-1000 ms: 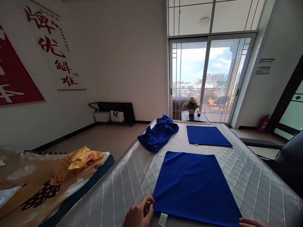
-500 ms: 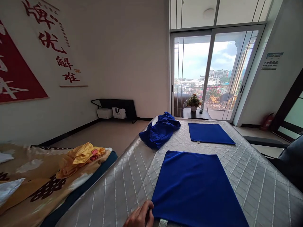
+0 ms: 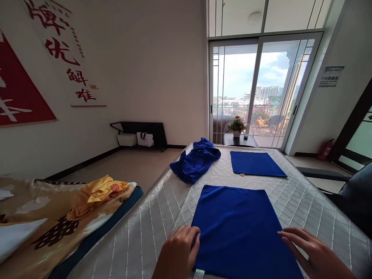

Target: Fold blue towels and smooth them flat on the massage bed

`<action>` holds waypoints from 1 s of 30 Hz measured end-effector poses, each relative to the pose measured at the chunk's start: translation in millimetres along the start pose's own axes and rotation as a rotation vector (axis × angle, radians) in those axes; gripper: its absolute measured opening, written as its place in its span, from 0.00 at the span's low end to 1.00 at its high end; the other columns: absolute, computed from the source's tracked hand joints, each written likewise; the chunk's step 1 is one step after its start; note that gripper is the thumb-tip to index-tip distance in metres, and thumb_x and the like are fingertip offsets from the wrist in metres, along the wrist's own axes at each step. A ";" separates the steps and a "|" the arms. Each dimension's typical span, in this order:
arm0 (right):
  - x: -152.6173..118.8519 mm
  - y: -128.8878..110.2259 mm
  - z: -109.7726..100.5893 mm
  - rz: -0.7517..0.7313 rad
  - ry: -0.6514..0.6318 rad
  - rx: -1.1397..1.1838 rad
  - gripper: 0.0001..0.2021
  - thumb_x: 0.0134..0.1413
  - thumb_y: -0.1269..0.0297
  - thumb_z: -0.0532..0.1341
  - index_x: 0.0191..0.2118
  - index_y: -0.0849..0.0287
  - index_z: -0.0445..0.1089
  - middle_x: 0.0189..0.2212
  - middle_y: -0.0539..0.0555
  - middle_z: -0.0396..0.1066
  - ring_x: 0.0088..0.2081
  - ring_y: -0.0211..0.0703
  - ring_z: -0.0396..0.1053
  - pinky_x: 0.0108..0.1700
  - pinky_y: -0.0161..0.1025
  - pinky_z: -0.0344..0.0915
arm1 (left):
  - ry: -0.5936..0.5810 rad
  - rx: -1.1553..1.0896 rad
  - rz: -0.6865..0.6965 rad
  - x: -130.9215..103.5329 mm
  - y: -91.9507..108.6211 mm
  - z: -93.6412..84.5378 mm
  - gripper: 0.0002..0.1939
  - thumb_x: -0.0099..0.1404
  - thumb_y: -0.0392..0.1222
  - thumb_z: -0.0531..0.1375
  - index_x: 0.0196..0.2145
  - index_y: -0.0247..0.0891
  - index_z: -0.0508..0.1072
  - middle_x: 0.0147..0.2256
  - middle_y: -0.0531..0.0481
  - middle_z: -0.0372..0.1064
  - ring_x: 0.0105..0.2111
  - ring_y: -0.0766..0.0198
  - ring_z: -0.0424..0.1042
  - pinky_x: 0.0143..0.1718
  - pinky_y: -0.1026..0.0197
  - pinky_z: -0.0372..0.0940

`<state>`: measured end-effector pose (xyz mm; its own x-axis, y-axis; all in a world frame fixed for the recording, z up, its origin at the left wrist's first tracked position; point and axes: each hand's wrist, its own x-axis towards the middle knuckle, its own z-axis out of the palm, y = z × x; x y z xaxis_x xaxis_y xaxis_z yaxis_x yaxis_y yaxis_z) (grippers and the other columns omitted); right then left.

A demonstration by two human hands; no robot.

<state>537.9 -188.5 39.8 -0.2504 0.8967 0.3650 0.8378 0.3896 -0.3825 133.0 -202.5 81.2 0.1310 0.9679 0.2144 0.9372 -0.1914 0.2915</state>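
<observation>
A flat blue cloth [image 3: 232, 228], squarish and lightly wrinkled, lies on the silver quilted mattress [image 3: 154, 224]. A small pale tag [image 3: 199, 274] sticks out at its near left corner. My left hand [image 3: 178, 248] is closed at the cloth's left edge, thumb and fingers together on the border. Across from it, my right hand [image 3: 312, 248] pinches the right edge between thumb and fingertips. Beyond lies a second flat blue cloth [image 3: 257, 163], also with a tag. To its left is a crumpled heap of blue fabric [image 3: 194, 161].
On the left, a lower bed with patterned tan bedding [image 3: 31, 207] holds a yellow cloth bundle [image 3: 104, 190]. A dark table with a potted plant [image 3: 236, 128] stands by the sliding glass door [image 3: 258, 93]. A dark chair [image 3: 354, 197] is at the right edge.
My right hand has come into view and reached the cloth's right edge. My left hand has moved slightly up and right along the left edge. The cloth's wrinkles look a little smoother.
</observation>
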 end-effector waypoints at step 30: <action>121.0 50.4 110.2 0.266 -0.159 -0.297 0.35 0.68 0.55 0.37 0.72 0.73 0.49 0.72 0.61 0.47 0.73 0.48 0.43 0.72 0.50 0.44 | -0.179 -0.108 0.348 165.9 78.3 123.3 0.37 0.75 0.65 0.41 0.70 0.41 0.59 0.71 0.41 0.50 0.72 0.51 0.46 0.72 0.43 0.42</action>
<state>496.3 -37.2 -28.9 -0.0594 0.9881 0.1421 0.9809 0.0842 -0.1755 268.0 -36.8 24.6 0.4974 0.8536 0.1549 0.7890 -0.5193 0.3283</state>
